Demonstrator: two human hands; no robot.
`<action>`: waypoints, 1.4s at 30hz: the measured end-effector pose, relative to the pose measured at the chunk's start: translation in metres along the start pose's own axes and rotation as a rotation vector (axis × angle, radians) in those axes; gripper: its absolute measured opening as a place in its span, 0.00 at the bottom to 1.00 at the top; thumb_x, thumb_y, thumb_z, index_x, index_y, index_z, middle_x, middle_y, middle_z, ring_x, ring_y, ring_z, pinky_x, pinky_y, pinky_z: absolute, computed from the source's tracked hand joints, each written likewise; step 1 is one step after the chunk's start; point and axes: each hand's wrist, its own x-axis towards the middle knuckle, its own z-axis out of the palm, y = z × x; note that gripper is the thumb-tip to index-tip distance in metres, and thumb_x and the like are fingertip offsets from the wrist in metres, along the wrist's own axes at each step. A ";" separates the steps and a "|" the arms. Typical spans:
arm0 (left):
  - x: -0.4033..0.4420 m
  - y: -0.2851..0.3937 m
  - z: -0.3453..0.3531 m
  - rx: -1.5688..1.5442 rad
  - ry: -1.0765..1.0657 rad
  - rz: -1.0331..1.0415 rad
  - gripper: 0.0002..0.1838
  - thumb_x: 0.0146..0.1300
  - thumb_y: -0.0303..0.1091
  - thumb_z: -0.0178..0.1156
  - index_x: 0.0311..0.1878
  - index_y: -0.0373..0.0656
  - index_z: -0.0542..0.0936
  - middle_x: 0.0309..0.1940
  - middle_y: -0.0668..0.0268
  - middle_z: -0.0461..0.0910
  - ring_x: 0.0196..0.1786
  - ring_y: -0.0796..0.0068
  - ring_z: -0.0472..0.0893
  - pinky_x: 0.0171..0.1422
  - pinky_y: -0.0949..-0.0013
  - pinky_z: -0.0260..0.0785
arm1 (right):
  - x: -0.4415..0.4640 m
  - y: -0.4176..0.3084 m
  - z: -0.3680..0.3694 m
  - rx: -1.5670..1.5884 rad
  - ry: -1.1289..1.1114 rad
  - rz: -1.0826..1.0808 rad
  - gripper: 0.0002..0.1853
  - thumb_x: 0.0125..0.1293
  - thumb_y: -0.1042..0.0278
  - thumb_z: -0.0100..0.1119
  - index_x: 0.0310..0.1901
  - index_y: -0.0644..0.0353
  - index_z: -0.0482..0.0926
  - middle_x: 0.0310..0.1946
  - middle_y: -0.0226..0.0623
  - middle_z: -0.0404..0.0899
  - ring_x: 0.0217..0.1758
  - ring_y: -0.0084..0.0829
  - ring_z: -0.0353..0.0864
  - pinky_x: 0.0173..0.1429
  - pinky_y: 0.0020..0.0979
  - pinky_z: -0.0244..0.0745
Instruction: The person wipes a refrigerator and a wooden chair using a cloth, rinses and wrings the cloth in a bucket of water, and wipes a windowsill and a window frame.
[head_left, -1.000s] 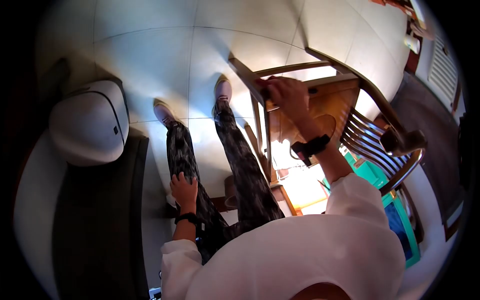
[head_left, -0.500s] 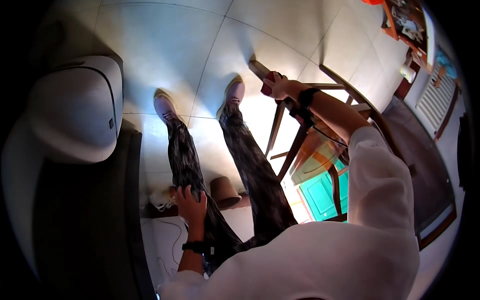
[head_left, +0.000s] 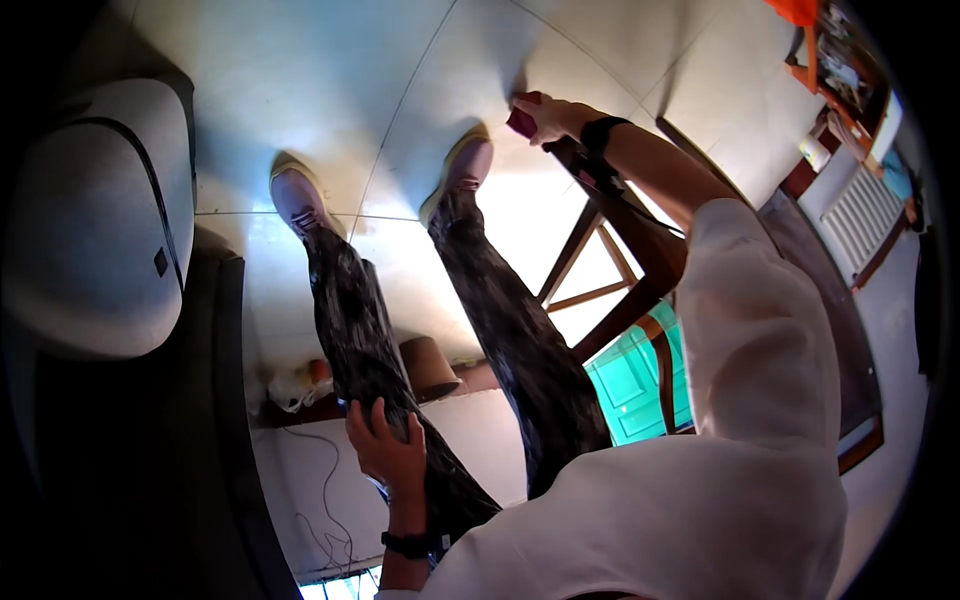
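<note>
My right hand is closed around a small dark red pad, either a folded cloth or a sponge. It is at the far end of a dark wooden bar of a chair, whose tip is hidden by the hand. The chair is tilted, and my right sleeve covers part of its frame. My left hand lies with fingers spread on my left leg, over the dark patterned trousers, and holds nothing. Dark bands circle both wrists.
A white rounded bin-like object stands at the left by a dark panel. A brown pot and a plastic bag are behind my legs. Shelving with clutter and a white radiator are at the right.
The view has shifted and turned a little. My right hand with the red pad has moved outward to the bar's end, covering its tip. My left hand stays on my leg.
</note>
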 end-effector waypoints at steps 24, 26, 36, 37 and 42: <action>0.005 0.031 -0.014 0.182 -0.110 0.007 0.25 0.53 0.41 0.65 0.55 0.47 0.73 0.62 0.55 0.64 0.63 0.50 0.66 0.58 0.52 0.70 | -0.154 0.260 0.101 0.861 -0.144 0.055 0.31 0.70 0.44 0.39 0.72 0.42 0.52 0.33 0.35 0.70 0.25 0.24 0.75 0.35 0.33 0.75; 0.007 0.036 -0.018 0.191 -0.108 0.024 0.25 0.53 0.40 0.65 0.55 0.47 0.73 0.62 0.55 0.64 0.63 0.50 0.66 0.58 0.52 0.70 | -0.139 0.300 0.126 0.850 -0.113 0.295 0.34 0.67 0.32 0.39 0.70 0.37 0.56 0.25 0.36 0.77 0.30 0.25 0.79 0.44 0.39 0.75; 0.009 0.042 -0.025 0.204 -0.065 0.119 0.25 0.54 0.41 0.64 0.55 0.46 0.73 0.61 0.52 0.66 0.63 0.48 0.66 0.63 0.51 0.65 | -0.141 0.255 0.091 0.925 -0.350 0.024 0.21 0.74 0.53 0.35 0.48 0.53 0.80 0.16 0.35 0.79 0.12 0.26 0.71 0.23 0.23 0.65; 0.010 0.042 -0.025 0.210 -0.063 0.111 0.24 0.54 0.41 0.64 0.55 0.46 0.73 0.61 0.52 0.66 0.63 0.48 0.66 0.63 0.51 0.64 | -0.141 0.224 0.076 0.847 -0.371 -0.154 0.22 0.74 0.51 0.37 0.51 0.58 0.76 0.16 0.32 0.78 0.13 0.24 0.71 0.22 0.23 0.64; 0.009 0.028 -0.024 0.204 0.007 0.138 0.24 0.53 0.40 0.65 0.53 0.46 0.74 0.59 0.54 0.68 0.61 0.49 0.67 0.62 0.51 0.65 | -0.180 0.082 -0.001 1.244 -0.270 -0.272 0.15 0.71 0.59 0.48 0.53 0.55 0.76 0.20 0.23 0.68 0.21 0.18 0.67 0.26 0.22 0.62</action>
